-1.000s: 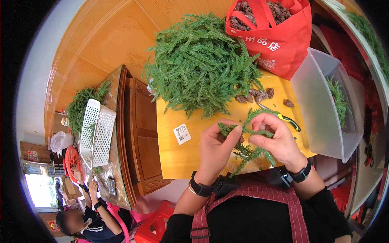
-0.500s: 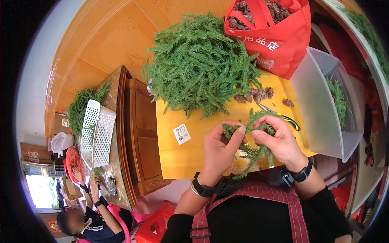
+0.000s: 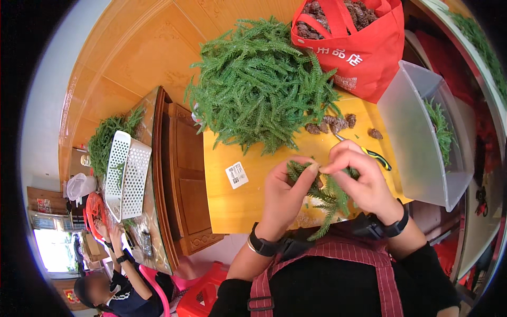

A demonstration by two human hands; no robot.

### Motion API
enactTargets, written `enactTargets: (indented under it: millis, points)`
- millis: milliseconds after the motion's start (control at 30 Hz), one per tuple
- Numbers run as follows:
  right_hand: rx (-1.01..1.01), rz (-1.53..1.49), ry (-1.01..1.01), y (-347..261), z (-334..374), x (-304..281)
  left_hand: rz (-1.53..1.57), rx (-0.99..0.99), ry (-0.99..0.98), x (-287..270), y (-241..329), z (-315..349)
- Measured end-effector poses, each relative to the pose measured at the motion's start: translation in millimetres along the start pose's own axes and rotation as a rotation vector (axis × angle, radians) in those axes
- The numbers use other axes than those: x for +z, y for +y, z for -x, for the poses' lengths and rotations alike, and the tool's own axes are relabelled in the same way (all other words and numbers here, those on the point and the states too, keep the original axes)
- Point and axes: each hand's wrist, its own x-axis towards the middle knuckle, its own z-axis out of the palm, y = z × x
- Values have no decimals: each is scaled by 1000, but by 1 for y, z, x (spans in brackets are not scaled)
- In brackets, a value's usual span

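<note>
Between my hands is a green artificial pine sprig (image 3: 328,199), its tips hanging down toward the apron. My left hand (image 3: 285,193) is closed on it, thumb and forefinger pinched near its upper end. My right hand (image 3: 365,182) is closed in a pinch right by the left fingertips; whatever sits between its fingers is too small to make out. Just beyond the right hand lies a pair of pliers (image 3: 378,158) with black and yellow handles, partly hidden. Several brown pine cones (image 3: 338,124) rest on the yellow table (image 3: 227,208) behind it.
A big heap of pine sprigs (image 3: 259,90) covers the table's far side. Behind stands a red bag (image 3: 364,63) of pine cones; a translucent bin (image 3: 417,142) is at right. A white label (image 3: 236,175) lies left. Further left, another person sits by a cabinet holding a white basket (image 3: 138,174).
My right hand has turned and moved its fingertips left, up against the left thumb. The sprig has shifted, its lower tip now hanging slightly lower. The other person's hands have moved slightly.
</note>
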Motion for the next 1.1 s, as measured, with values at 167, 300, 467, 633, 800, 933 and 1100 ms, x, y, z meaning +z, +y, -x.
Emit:
enactTargets:
  millis: [167, 300, 467, 633, 800, 933, 1100]
  points:
    - [606, -785, -22, -4, 1, -9, -268, 237, -60, -2, 7, -3]
    - [646, -656, -245, -8, -4, -14, -548, 392, -83, -3, 11, -3]
    - [443, -461, -250, -4, -3, -13, -591, 391, -126, -2, 13, -4]
    - [170, -52, -112, -9, -6, -7, -610, 384, -92, -1, 15, -4]
    - [-4, 266, -12, -8, -7, -3, -595, 353, -81, -5, 11, -5]
    - [-129, 610, 114, -9, -3, 9, -366, 157, -7, 3, 13, -2]
    - [-281, 757, 185, 0, -3, 11, -349, 136, 20, 1, 6, 0]
